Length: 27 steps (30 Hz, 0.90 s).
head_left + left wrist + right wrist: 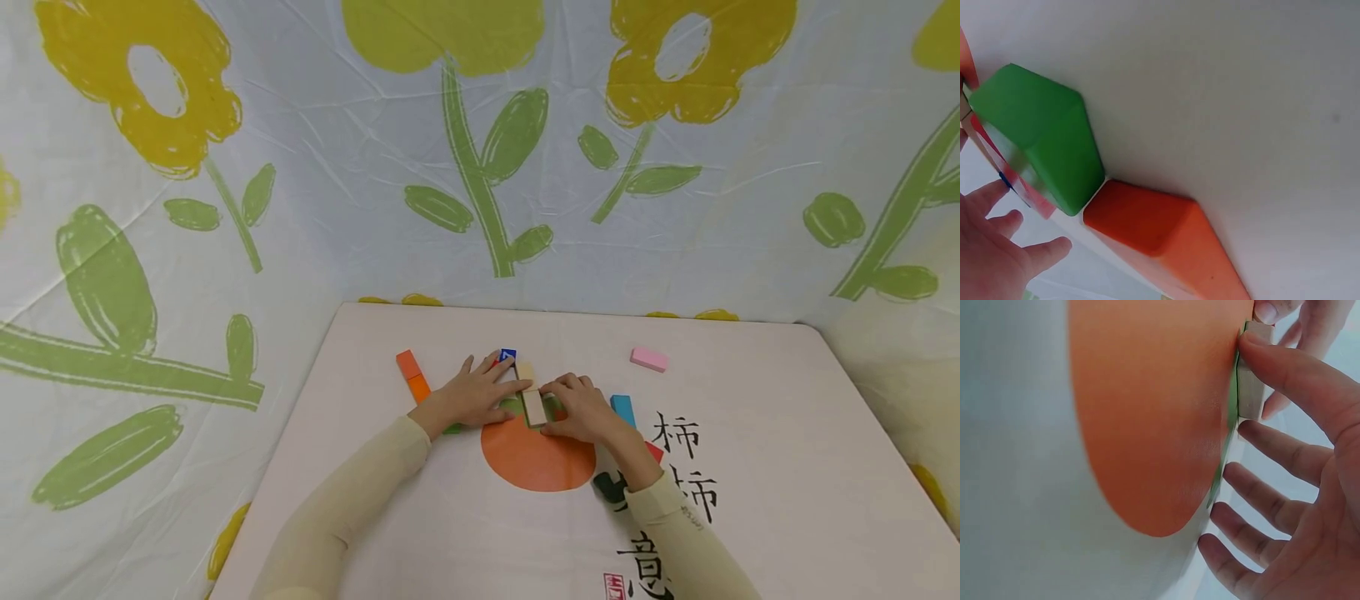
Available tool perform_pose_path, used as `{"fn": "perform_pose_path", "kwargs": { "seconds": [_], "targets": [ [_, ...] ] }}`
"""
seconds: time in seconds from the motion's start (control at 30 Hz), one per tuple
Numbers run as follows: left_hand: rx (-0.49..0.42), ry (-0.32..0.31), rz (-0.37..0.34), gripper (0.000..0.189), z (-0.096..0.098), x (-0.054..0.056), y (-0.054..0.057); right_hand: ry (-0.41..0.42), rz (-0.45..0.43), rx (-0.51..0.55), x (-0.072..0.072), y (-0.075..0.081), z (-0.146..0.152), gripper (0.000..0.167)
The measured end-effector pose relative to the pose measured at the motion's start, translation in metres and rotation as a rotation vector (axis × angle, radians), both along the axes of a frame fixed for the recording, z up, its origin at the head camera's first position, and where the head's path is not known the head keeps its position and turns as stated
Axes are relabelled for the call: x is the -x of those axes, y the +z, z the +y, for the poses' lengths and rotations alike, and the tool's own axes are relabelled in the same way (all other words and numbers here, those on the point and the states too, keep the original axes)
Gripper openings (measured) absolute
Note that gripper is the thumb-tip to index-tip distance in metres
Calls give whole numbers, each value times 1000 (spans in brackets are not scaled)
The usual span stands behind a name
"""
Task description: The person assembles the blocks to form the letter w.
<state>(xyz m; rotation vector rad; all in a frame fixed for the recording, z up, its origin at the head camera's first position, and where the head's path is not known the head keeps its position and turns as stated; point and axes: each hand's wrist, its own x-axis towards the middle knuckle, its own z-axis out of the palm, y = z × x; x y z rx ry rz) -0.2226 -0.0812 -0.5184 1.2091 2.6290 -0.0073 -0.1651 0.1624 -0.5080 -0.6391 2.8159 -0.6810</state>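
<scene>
Two plain wooden blocks lie end to end on the table, a nearer block (535,408) and a farther block (525,372). My right hand (588,414) holds the nearer one between thumb and index finger; in the right wrist view its other fingers (1260,494) are spread along the tabletop. From the left, my left hand (471,395) reaches in with fingers spread, its index fingertip at the joint between the wooden blocks. Its other fingertips lie by a blue block (508,354) and a red block, partly hidden. A green block (1041,131) sits beneath the left wrist.
Orange blocks (414,375) form a line at left, continuing to the green block. Right of the hands are a blue block (622,409), a red block (655,451) and a dark green block (609,488). A pink block (649,359) lies farther back. The tablecloth (787,433) has a printed persimmon (536,458).
</scene>
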Motion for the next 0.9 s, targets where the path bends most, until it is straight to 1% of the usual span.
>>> {"fn": "perform_pose_path", "kwargs": {
  "seconds": [0.17,0.47,0.6,0.7,0.8,0.9],
  "targets": [
    [-9,-1,-4,65,0,0,2,6,-3,2,-1,0,0,59],
    [-25,-7,13,63,0,-1,2,0,-20,29,-2,0,2,58],
    [-54,-14,11,63,-1,-7,5,-13,-29,87,-3,1,5,58],
    [-74,-23,14,63,-3,-13,7,-20,-15,147,-7,5,9,59],
    [-80,-24,10,64,-5,-20,9,-42,-1,200,-13,13,15,57],
    [-62,-28,6,66,-6,-27,9,-89,-5,241,-22,21,23,55]
  ]
}}
